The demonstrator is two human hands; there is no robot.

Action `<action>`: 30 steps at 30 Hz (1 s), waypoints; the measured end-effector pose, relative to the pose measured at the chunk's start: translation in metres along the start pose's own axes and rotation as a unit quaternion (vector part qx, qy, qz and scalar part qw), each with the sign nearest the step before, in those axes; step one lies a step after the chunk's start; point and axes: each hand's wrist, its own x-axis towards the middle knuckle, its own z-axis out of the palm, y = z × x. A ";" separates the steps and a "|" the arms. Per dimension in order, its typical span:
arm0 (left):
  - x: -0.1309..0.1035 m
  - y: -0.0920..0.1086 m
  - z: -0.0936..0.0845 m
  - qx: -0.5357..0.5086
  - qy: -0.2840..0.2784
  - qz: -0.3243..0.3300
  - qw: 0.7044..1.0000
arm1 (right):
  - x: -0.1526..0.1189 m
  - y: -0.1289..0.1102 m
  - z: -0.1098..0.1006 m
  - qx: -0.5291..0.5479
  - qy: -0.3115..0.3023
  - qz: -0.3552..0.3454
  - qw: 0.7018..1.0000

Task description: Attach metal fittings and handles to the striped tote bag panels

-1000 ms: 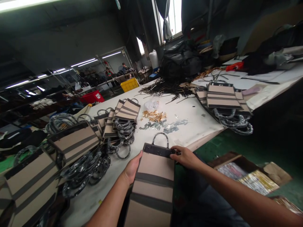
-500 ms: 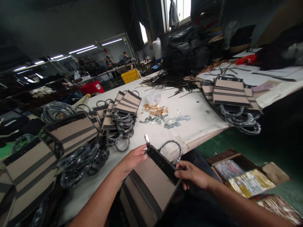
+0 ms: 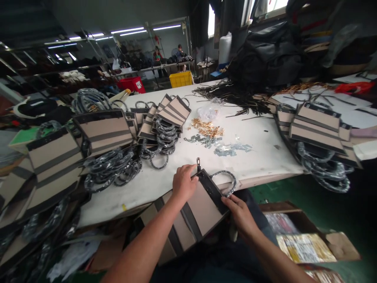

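Note:
A tan bag with dark stripes (image 3: 200, 208) lies tilted over the near edge of the white table (image 3: 259, 157). My left hand (image 3: 184, 184) presses on its upper left corner, beside a small metal piece that sticks up. My right hand (image 3: 240, 212) grips the lower right end of the bag's black top band. The bag's wrapped round handle (image 3: 225, 181) rests on the table just past the band.
Piles of the same striped bags (image 3: 165, 118) with wrapped handles lie left and at the right (image 3: 318, 125). Gold fittings (image 3: 207, 127) and silver bits (image 3: 224, 147) sit mid-table. An open cardboard box (image 3: 303, 243) stands on the green floor at right. People sit far back.
The bag has swung from upright to tilted, its top band now slanting down to the right. My left hand moved onto its top corner. The view has shifted to the left.

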 end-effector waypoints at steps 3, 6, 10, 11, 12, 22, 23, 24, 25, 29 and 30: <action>-0.029 0.005 0.006 0.102 0.093 0.050 0.989 | -0.003 0.002 0.005 0.006 0.016 -0.012 1.000; -0.051 0.003 0.013 0.156 0.085 0.123 0.976 | -0.008 0.003 0.006 -0.014 0.019 0.001 1.000; -0.062 -0.006 0.016 0.170 0.055 0.156 0.971 | -0.013 0.000 0.008 0.000 0.012 0.044 0.999; -0.063 -0.008 0.016 0.173 0.047 0.157 0.971 | -0.013 -0.001 0.007 0.001 0.012 0.057 0.998; -0.064 -0.009 0.016 0.176 0.037 0.157 0.971 | -0.013 -0.002 0.005 -0.006 0.010 0.069 0.998; -0.068 -0.015 0.013 0.173 0.012 0.156 0.972 | -0.005 -0.076 -0.016 -0.448 0.056 -0.258 0.854; -0.068 -0.014 0.013 0.174 0.015 0.154 0.973 | 0.003 -0.083 -0.009 -0.470 0.027 -0.294 0.832; -0.068 -0.013 0.013 0.176 0.018 0.152 0.972 | 0.013 -0.087 -0.001 -0.500 -0.002 -0.313 0.807; -0.069 -0.012 0.012 0.180 0.019 0.149 0.972 | 0.025 -0.090 0.007 -0.537 -0.027 -0.317 0.782; -0.071 -0.009 0.014 0.189 0.003 0.137 0.972 | 0.063 -0.083 0.024 -0.639 -0.097 -0.302 0.700; -0.070 -0.009 0.015 0.186 -0.002 0.134 0.973 | 0.067 -0.081 0.024 -0.651 -0.103 -0.302 0.688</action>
